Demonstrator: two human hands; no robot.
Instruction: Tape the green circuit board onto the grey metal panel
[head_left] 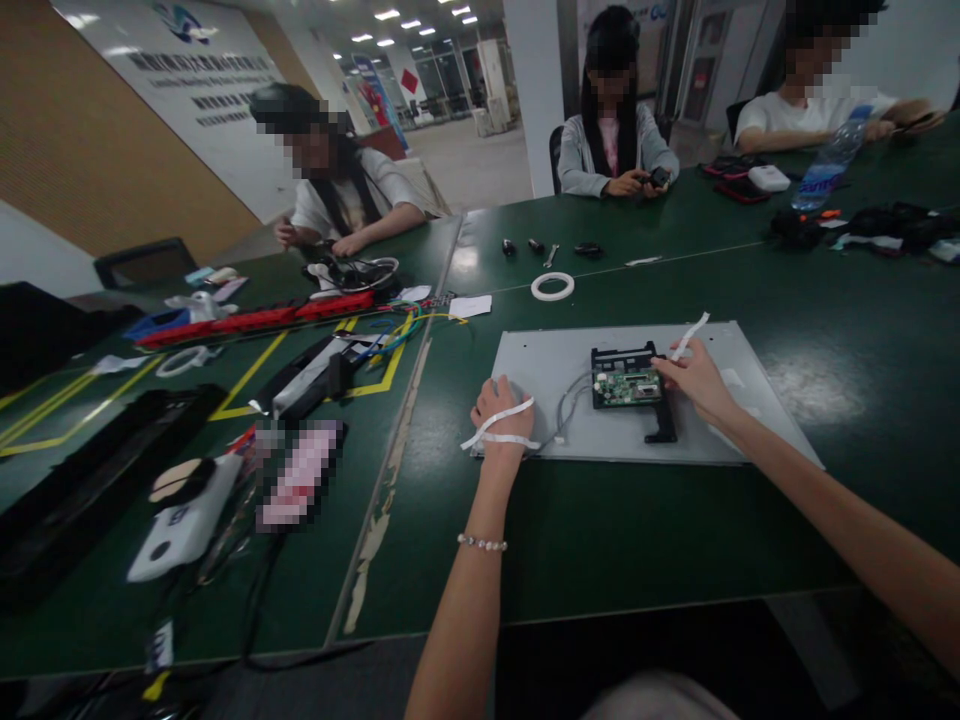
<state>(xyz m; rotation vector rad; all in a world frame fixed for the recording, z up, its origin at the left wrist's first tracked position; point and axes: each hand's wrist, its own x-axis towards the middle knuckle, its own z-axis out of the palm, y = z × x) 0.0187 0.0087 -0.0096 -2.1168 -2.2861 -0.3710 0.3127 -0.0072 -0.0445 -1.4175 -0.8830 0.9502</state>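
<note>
My left hand (501, 415) lies on the left end of a flat grey panel (540, 360), fingers loosely apart and holding nothing. Two thin white tape strips (510, 412) stick to its back. On the panel's middle sits a black plastic bracket (661, 425) carrying a green circuit board (630, 386). Grey cables (571, 398) run from the board towards my left hand. At the bracket's upper right corner, my right hand (697, 378) pinches a short strip of white tape (690, 336), whose free end sticks up.
A roll of white tape (553, 288) and a small wrench (551, 256) lie beyond the panel. To the left are a pink phone (301, 475), a white power bank (184, 520) and a long black tray (90, 480). Several people sit across the table (600, 540). A water bottle (831, 160) stands far right.
</note>
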